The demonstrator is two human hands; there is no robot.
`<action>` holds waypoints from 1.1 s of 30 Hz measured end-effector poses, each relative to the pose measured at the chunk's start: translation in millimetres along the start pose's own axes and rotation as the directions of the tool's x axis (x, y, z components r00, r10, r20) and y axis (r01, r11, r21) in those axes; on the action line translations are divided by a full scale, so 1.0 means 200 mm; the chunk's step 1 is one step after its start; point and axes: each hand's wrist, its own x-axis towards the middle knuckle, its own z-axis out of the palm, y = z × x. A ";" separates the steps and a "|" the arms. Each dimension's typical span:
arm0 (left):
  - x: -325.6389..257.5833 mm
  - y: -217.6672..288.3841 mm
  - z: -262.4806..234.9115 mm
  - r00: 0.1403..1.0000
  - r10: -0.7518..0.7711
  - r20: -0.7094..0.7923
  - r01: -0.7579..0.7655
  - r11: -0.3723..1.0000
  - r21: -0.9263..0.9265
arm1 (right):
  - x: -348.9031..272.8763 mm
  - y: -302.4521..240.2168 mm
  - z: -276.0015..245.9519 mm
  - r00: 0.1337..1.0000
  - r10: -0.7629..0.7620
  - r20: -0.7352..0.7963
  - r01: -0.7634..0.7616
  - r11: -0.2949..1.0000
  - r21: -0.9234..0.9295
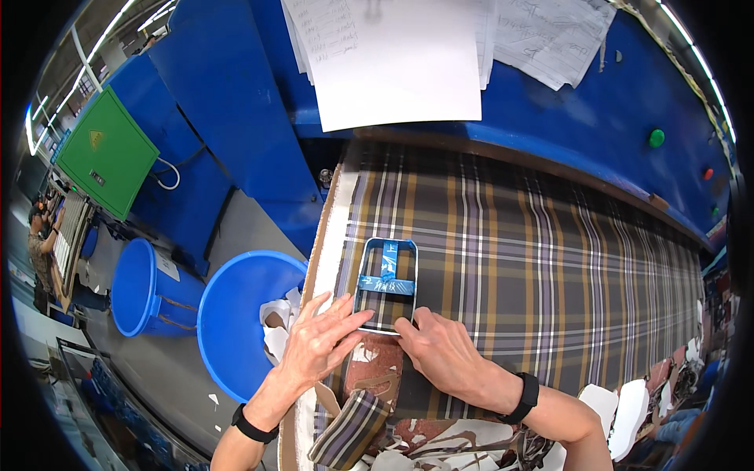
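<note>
A cutting die (387, 284), a rounded metal frame with blue cross bars, lies on brown, purple and white plaid fabric (510, 267) near the fabric's left edge. At the die's near right corner, my right hand (449, 355) pinches the rim between thumb and fingers. My left hand (320, 339) is spread beside the near left corner, its fingertips reaching to the rim; whether they press on it I cannot tell. Just below the die, a reddish, worn patch of board (373, 365) shows through a gap in the fabric. A folded plaid piece (351, 430) lies below my left hand.
Cut scraps (463, 439) pile along the near edge, with white offcuts (631, 420) to the right. A blue machine body (565, 110) with papers (400, 71) spans the far side. Blue tubs (224, 326) stand left, beyond the table's pale edge (326, 243). Another person (43, 243) is far left.
</note>
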 end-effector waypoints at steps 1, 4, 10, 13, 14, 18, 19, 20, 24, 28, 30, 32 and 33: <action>0.00 0.01 0.00 1.000 -0.028 0.011 0.028 0.999 -0.027 | 0.00 0.00 0.01 1.000 0.000 0.004 0.000 1.000 -0.003; 0.02 0.01 -0.03 0.994 -0.088 0.070 0.094 0.992 -0.080 | 0.00 0.01 0.00 1.000 0.002 0.019 -0.002 1.000 -0.004; 0.00 0.00 -0.01 0.985 -0.167 0.040 0.171 0.976 -0.134 | 0.00 -0.01 -0.03 0.998 0.013 0.056 -0.015 0.999 0.033; 0.00 0.00 0.00 0.984 -0.176 0.032 0.179 0.974 -0.139 | 0.00 0.00 -0.05 0.997 0.025 0.072 -0.030 0.997 0.070; -0.01 0.00 0.00 0.984 -0.179 0.028 0.181 0.973 -0.141 | 0.01 0.01 -0.07 0.998 0.030 0.057 -0.036 0.993 0.109; -0.01 -0.01 -0.01 0.989 -0.146 0.039 0.149 0.984 -0.102 | 0.06 0.05 -0.21 0.980 0.186 0.068 -0.195 0.849 0.491; -0.01 0.00 -0.01 0.988 -0.151 0.037 0.154 0.983 -0.100 | 0.07 0.06 -0.22 0.971 0.235 0.049 -0.228 0.838 0.496; -0.01 0.00 -0.01 0.988 -0.151 0.035 0.154 0.983 -0.099 | 0.08 0.08 -0.23 0.964 0.265 0.026 -0.242 0.830 0.502; -0.01 -0.01 -0.01 0.990 -0.141 0.028 0.143 0.985 -0.094 | 0.15 0.14 -0.24 0.910 0.392 0.136 -0.398 0.735 0.549; 0.01 -0.01 0.00 0.990 -0.144 0.009 0.144 0.982 -0.121 | 0.18 0.17 -0.21 0.837 0.425 0.344 -0.538 0.523 0.661; 0.01 -0.01 0.01 0.989 -0.145 -0.002 0.144 0.982 -0.122 | 0.19 0.19 -0.18 0.842 0.402 0.360 -0.531 0.497 0.686; 0.01 0.00 -0.01 0.986 -0.168 0.005 0.167 0.978 -0.124 | 0.19 0.19 -0.15 0.846 0.389 0.365 -0.523 0.475 0.708; 0.00 0.00 0.00 0.984 -0.178 0.009 0.178 0.976 -0.125 | 0.19 0.20 -0.15 0.847 0.386 0.365 -0.521 0.470 0.712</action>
